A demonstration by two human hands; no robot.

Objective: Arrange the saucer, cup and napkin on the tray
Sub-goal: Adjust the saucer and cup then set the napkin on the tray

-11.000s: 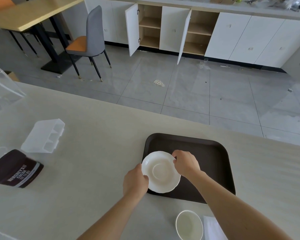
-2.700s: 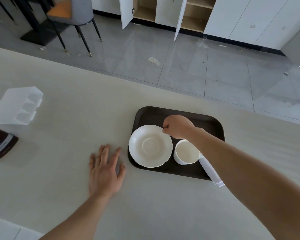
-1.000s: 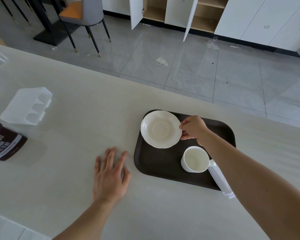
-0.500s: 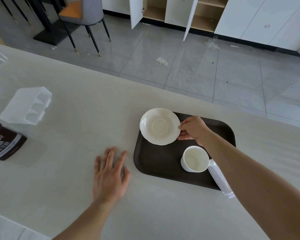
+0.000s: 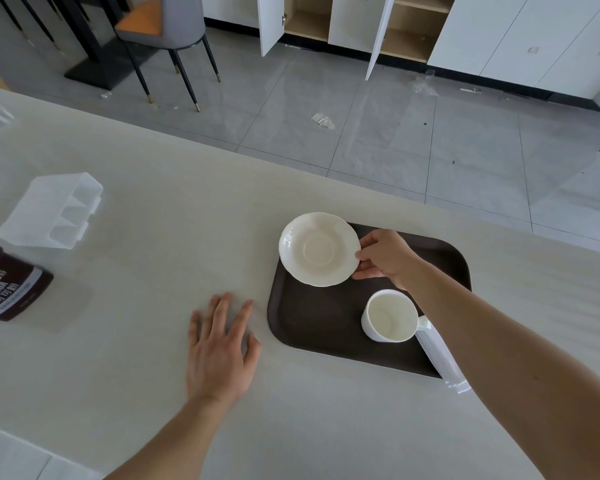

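A dark brown tray (image 5: 312,323) lies on the pale counter. My right hand (image 5: 385,258) pinches the right rim of the white saucer (image 5: 317,249), which hangs tilted over the tray's far left corner. A white cup (image 5: 390,315) stands upright on the tray's near right part. A folded white napkin (image 5: 442,358) lies across the tray's near right corner and sticks out over its edge, partly hidden by my right forearm. My left hand (image 5: 220,348) rests flat on the counter, fingers spread, just left of the tray.
A clear plastic divided box (image 5: 52,211) lies at the left of the counter, and a brown cocoa can (image 5: 4,285) lies on its side nearer the left edge. The counter's far edge runs behind the tray. A grey chair (image 5: 174,32) stands on the floor beyond.
My right hand has lifted the saucer a little higher and tilted it, over the tray's far left corner. The cup, the napkin and my left hand have stayed where they were.
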